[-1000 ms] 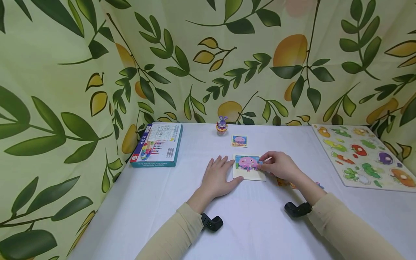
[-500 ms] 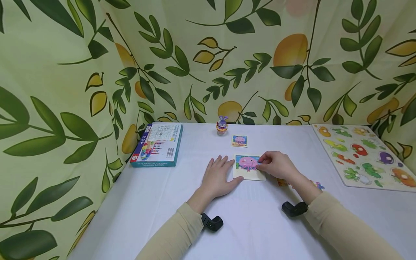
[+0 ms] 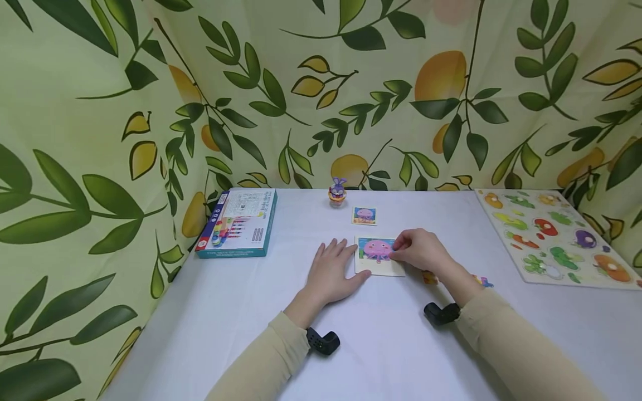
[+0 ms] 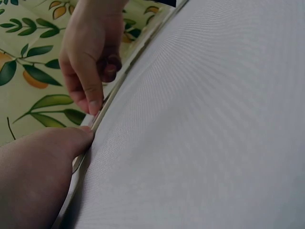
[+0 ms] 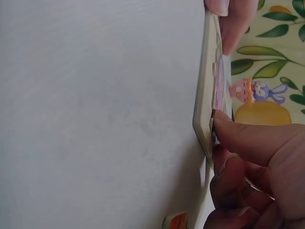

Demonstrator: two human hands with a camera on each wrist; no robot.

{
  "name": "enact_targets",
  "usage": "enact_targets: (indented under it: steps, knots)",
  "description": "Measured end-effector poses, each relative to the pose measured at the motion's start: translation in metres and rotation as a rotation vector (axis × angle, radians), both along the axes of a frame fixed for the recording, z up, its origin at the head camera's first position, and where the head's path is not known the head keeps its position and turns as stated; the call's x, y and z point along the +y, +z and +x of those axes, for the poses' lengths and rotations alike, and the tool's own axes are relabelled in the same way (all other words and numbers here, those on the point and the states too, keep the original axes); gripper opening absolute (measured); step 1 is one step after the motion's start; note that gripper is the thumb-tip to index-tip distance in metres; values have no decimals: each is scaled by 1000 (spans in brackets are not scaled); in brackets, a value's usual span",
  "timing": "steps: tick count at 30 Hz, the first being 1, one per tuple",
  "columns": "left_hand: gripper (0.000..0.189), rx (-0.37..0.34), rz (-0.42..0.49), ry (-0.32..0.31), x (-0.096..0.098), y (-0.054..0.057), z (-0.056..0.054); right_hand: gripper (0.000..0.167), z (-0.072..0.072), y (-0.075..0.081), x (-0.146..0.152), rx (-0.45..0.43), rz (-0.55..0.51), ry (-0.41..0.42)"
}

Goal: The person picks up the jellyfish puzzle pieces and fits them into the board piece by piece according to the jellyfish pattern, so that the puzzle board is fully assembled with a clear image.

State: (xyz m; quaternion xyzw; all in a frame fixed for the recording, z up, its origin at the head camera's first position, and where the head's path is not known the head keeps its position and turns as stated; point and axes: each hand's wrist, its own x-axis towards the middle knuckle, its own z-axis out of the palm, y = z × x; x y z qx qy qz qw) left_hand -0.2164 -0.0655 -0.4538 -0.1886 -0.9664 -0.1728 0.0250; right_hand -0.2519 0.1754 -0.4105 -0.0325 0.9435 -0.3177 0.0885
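A small jigsaw puzzle board (image 3: 380, 271) with a pink octopus picture and a cream border lies on the white table. My left hand (image 3: 328, 273) is spread flat at its left side, the thumb touching the lower left corner and the fingertips at the left edge. At the right side, my right hand (image 3: 421, 253) has thumb and fingers pinched on a puzzle piece at the picture's right edge; the fingers mostly hide that piece. In the right wrist view, the thumb (image 5: 238, 136) lies on the picture side of the board, the other fingers curled below it.
Behind the board lies a small octopus picture card (image 3: 364, 216), with a purple rabbit figurine (image 3: 337, 194) farther back. A boxed game (image 3: 238, 223) is at left, a vegetable puzzle board (image 3: 562, 239) at right. Loose colourful pieces (image 3: 429, 277) lie under the right forearm.
My right hand has shifted slightly left over the octopus picture, its wrist drawing inward. The left hand stays at the board's edge. The whole head view has shifted slightly.
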Motion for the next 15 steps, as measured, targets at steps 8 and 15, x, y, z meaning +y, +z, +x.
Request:
enact_targets:
  steps: [8, 15]
  knots:
    - [77, -12, 3, -11, 2, 2, 0, 21, -2, 1, 3, -55, -29, -42]
    - [76, -9, 20, -7, 1, 0, 0, 17, -1, 1, 0, -20, -14, -41]
